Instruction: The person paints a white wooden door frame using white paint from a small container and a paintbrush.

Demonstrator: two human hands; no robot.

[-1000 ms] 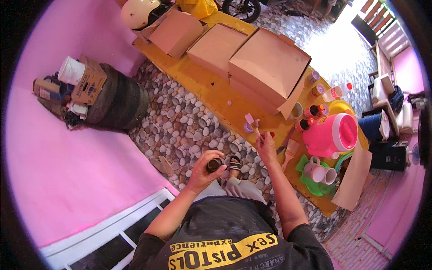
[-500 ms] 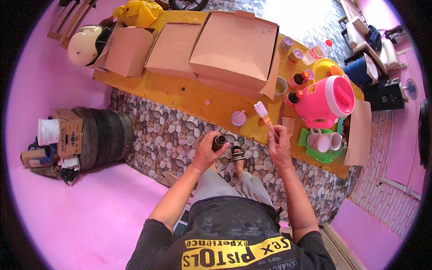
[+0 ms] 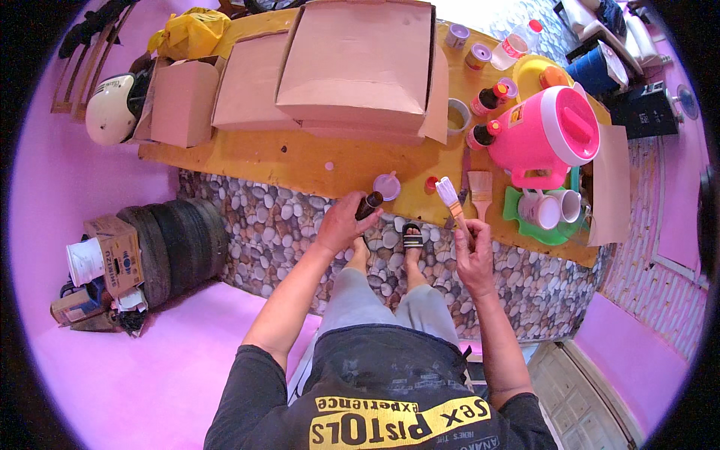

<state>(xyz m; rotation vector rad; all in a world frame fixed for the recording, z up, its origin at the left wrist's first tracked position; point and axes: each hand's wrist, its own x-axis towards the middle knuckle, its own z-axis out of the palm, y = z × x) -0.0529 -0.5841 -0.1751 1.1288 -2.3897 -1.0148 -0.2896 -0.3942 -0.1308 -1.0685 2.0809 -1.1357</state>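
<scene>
My left hand (image 3: 341,223) is wrapped round a small dark brown bottle (image 3: 369,204), its uncapped mouth tilted toward the table. Just beyond the bottle, a small pot of pale lilac paint (image 3: 387,187) stands near the table edge, with what looks like a stick in it. My right hand (image 3: 474,259) grips a paintbrush (image 3: 454,211) by its handle, bristles up and coated in pale paint. Beyond that brush lies a red cap (image 3: 431,184). A wider flat brush (image 3: 481,191) rests on the table to its right.
Cardboard boxes (image 3: 356,60) cover the far side of the yellow-brown table (image 3: 262,154). At right are two red-capped dark bottles (image 3: 482,134), a pink jug (image 3: 536,142) and mugs (image 3: 538,210) on a green tray (image 3: 513,212). Stacked tyres (image 3: 176,247) stand at left.
I have moved closer to the table, and both my feet now show. My left hand has brought the bottle nearer the paint pot. The brush stays upright in my right hand.
</scene>
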